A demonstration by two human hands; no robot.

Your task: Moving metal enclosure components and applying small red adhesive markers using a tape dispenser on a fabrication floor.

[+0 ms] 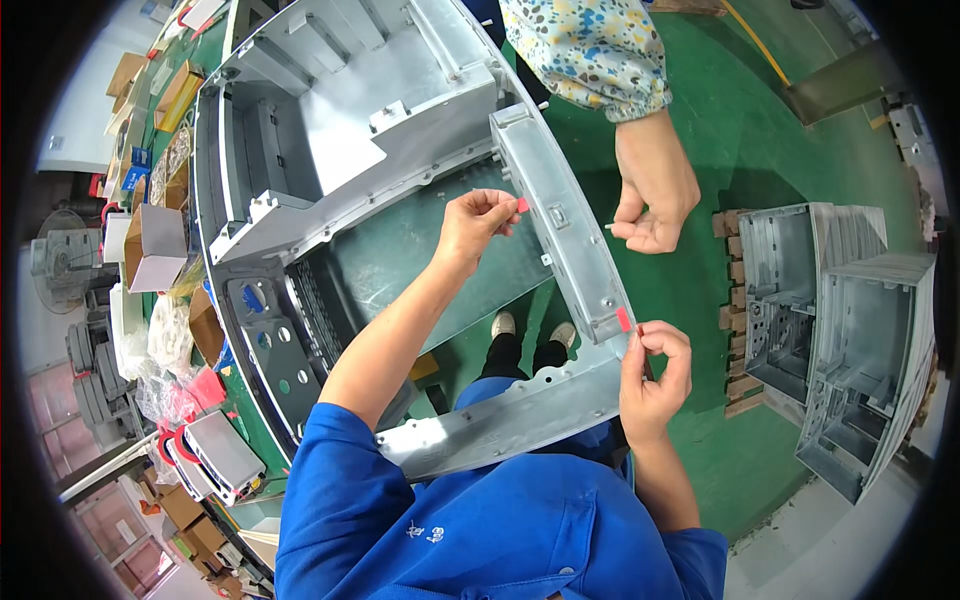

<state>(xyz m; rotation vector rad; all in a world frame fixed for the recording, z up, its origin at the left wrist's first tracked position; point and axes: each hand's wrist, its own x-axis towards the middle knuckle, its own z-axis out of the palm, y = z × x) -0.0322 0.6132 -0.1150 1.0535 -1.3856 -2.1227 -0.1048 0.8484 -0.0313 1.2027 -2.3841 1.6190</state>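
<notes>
A large grey sheet-metal frame (480, 440) stands in front of me, with a long flanged bar (560, 215) along its right side. My left hand (472, 232) is closed in a pinch on a small red strip (522, 205), held against the inner edge of that bar. At the bar's near end, my right hand (655, 385) has its thumb and fingers pinched together by the frame's outer edge. Just above the thumb tip, a second red strip (624, 319) lies on the metal. What the right fingertips hold, if anything, is hidden.
Across the frame, another person's hand (655, 190) in a patterned sleeve (590, 55) pinches a small pale pin. Stacked metal housings (850, 330) rest on wooden pallets at right. Cardboard boxes (158, 245), plastic bags and white parts (220, 450) crowd a bench at left.
</notes>
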